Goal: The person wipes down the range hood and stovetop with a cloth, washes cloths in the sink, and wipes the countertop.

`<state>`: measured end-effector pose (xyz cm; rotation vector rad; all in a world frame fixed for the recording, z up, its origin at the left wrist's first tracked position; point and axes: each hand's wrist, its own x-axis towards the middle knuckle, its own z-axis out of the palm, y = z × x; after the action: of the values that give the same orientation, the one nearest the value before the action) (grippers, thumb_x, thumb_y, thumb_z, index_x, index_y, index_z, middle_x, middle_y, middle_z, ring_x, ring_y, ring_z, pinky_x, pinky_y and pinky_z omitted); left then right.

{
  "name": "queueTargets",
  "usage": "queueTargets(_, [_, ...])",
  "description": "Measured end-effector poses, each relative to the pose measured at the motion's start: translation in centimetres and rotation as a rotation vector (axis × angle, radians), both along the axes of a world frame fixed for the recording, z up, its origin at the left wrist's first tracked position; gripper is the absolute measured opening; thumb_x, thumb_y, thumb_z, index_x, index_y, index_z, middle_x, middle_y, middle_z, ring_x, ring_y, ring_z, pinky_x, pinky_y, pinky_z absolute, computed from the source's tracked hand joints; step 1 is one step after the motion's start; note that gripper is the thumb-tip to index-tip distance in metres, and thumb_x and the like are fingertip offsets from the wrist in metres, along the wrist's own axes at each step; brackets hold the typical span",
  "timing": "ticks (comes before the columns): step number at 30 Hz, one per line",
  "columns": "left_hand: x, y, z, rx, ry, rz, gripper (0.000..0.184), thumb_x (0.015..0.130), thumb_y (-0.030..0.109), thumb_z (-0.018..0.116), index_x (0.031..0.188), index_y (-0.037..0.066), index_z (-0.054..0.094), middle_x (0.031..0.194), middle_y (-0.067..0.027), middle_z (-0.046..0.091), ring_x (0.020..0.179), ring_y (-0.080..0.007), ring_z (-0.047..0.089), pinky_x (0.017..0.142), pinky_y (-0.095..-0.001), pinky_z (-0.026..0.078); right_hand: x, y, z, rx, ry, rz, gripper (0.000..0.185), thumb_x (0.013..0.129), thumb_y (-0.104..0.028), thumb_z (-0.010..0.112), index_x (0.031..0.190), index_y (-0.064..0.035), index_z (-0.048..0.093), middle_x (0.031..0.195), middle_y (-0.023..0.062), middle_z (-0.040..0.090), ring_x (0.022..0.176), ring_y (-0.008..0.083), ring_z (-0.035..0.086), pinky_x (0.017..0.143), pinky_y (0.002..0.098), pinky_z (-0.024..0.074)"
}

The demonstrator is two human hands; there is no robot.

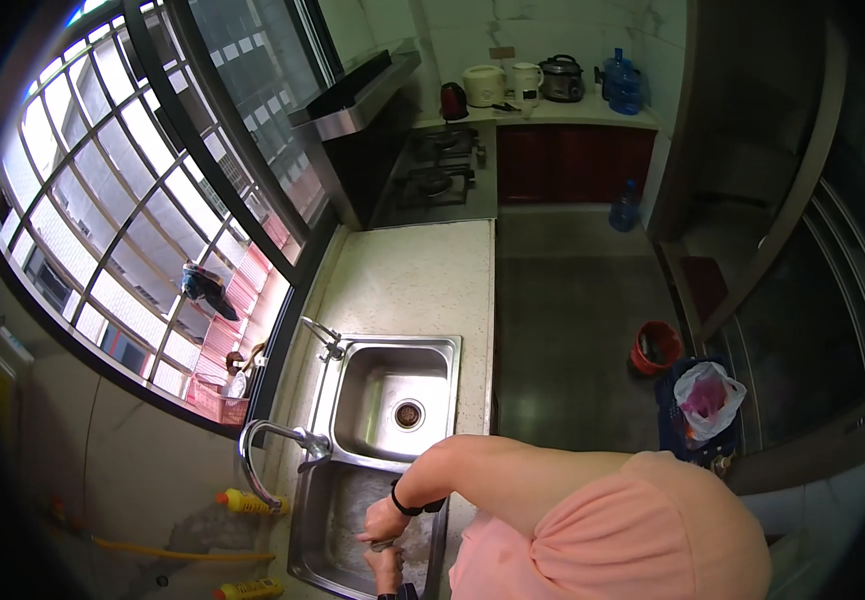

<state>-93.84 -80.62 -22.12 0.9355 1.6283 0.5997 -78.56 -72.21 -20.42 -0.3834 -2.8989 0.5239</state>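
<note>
Both hands are inside the near basin (318, 535) of the steel double sink, low in the view. My right hand (385, 520), with a black band at the wrist, reaches in from the right with its fingers bent. Just below it, my left hand (386, 570) is closed, with a dark band at its wrist near the frame's bottom edge. A small greyish thing (383, 545) sits between the two hands, too small to name. Wet, cloudy patches show on the basin floor. A curved faucet (253, 450) arches over the basin's left side.
The second basin (393, 395) adjoins this one, with a smaller tap (325, 340) beside it. Yellow bottles (251, 502) lie left of the sink. Farther off are a gas stove (438, 180) and a rice cooker (483, 86). A red bucket (656, 347) stands on the floor.
</note>
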Motion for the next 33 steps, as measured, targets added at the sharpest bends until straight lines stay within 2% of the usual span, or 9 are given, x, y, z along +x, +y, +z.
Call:
queueTargets(4, [-0.5, 0.0, -1.1, 0.023, -0.023, -0.065, 0.03, 0.06, -0.002, 0.069, 0.088, 0.001, 0.057, 0.069, -0.0061, 0.057, 0.047, -0.0152, 0.053, 0.041, -0.0283, 0.039, -0.1, -0.6, -1.1, -0.038, 0.007, -0.089, 0.031, 0.075, -0.014, 0.063, 0.101, -0.0012, 0.053, 0.07, 0.0182, 0.063, 0.073, 0.0393, 0.064, 0.062, 0.0477, 0.0502])
queueTargets(8, [-2.3, 0.0, -1.4, 0.047, -0.207, -0.248, 0.052, 0.073, 0.024, 0.075, 0.115, 0.003, 0.051, 0.102, -0.0111, 0.06, 0.08, -0.0205, 0.062, 0.06, -0.0368, 0.05, -0.6, -1.3, -2.1, -0.159, -0.103, -0.246, 0.026, 0.073, -0.015, 0.065, 0.093, 0.0011, 0.061, 0.093, 0.0234, 0.059, 0.088, 0.0387, 0.06, 0.071, 0.0461, 0.05])
queueTargets(13, [-2.5, -0.3, 2.7, -0.13, -0.724, -0.179, 0.057, 0.078, 0.037, 0.068, 0.121, 0.005, 0.048, 0.11, -0.0116, 0.058, 0.091, -0.0223, 0.06, 0.068, -0.0392, 0.049, -0.3, -2.7, -1.6, -0.123, 0.048, -0.443, 0.044, 0.057, -0.026, 0.079, 0.091, -0.0016, 0.068, 0.122, 0.0226, 0.046, 0.102, 0.0377, 0.054, 0.084, 0.0424, 0.0478])
queueTargets(19, [-1.1, -0.2, 3.1, -0.148, -1.044, 0.097, 0.065, 0.084, 0.053, 0.061, 0.128, 0.007, 0.045, 0.119, -0.0122, 0.055, 0.104, -0.0244, 0.057, 0.078, -0.0421, 0.049, 1.2, -4.2, 2.2, -0.5, 0.58, -0.386, 0.038, 0.058, -0.015, 0.067, 0.093, 0.0011, 0.067, 0.081, 0.0191, 0.065, 0.081, 0.0328, 0.063, 0.071, 0.0402, 0.0508])
queueTargets(20, [-1.5, 0.3, 1.8, -0.11, -0.983, 0.031, 0.074, 0.086, 0.068, 0.042, 0.131, 0.009, 0.045, 0.126, -0.0125, 0.053, 0.114, -0.0273, 0.052, 0.086, -0.0455, 0.045, 2.6, -4.9, 4.0, -0.584, 0.649, -0.459, 0.038, 0.059, -0.015, 0.067, 0.093, 0.0007, 0.067, 0.082, 0.0189, 0.066, 0.079, 0.0328, 0.064, 0.07, 0.0395, 0.0514])
queueTargets(24, [1.5, 1.1, 3.3, -0.038, -0.789, 0.113, 0.071, 0.087, 0.06, 0.052, 0.134, 0.009, 0.042, 0.129, -0.0105, 0.051, 0.114, -0.0289, 0.052, 0.089, -0.05, 0.043, 6.4, -3.9, 2.8, -0.827, 0.724, -0.637, 0.035, 0.066, -0.024, 0.072, 0.096, -0.0047, 0.068, 0.084, 0.0109, 0.07, 0.079, 0.0199, 0.065, 0.071, 0.0328, 0.0511])
queueTargets(28, [4.6, 1.4, 5.3, 0.016, -0.995, -0.178, 0.064, 0.088, 0.042, 0.062, 0.136, 0.006, 0.039, 0.126, -0.0105, 0.052, 0.111, -0.0254, 0.054, 0.087, -0.0455, 0.047, 11.1, -3.8, 1.3, -0.955, 0.805, -0.645, 0.028, 0.078, -0.028, 0.07, 0.097, -0.0065, 0.068, 0.081, 0.0037, 0.069, 0.076, 0.0106, 0.06, 0.071, 0.0298, 0.0489])
queueTargets(31, [8.4, 1.1, 8.8, 0.162, -0.657, -0.411, 0.054, 0.09, 0.029, 0.06, 0.133, 0.002, 0.042, 0.123, -0.0132, 0.055, 0.105, -0.0236, 0.058, 0.085, -0.0381, 0.05, 15.3, -4.5, 0.9, -0.837, 0.765, -0.661, 0.029, 0.08, -0.021, 0.069, 0.101, -0.0019, 0.066, 0.085, 0.0051, 0.068, 0.08, 0.011, 0.059, 0.073, 0.0299, 0.0479])
queueTargets(33, [11.3, 1.0, 10.8, 0.152, -0.517, -0.332, 0.039, 0.091, 0.021, 0.057, 0.118, -0.007, 0.053, 0.107, -0.0144, 0.062, 0.093, -0.0225, 0.063, 0.079, -0.0327, 0.052, 18.1, -6.3, 1.7, -0.777, 0.759, -0.735, 0.035, 0.08, -0.028, 0.067, 0.103, -0.0013, 0.065, 0.09, 0.0115, 0.068, 0.078, 0.0173, 0.062, 0.073, 0.0321, 0.0494])
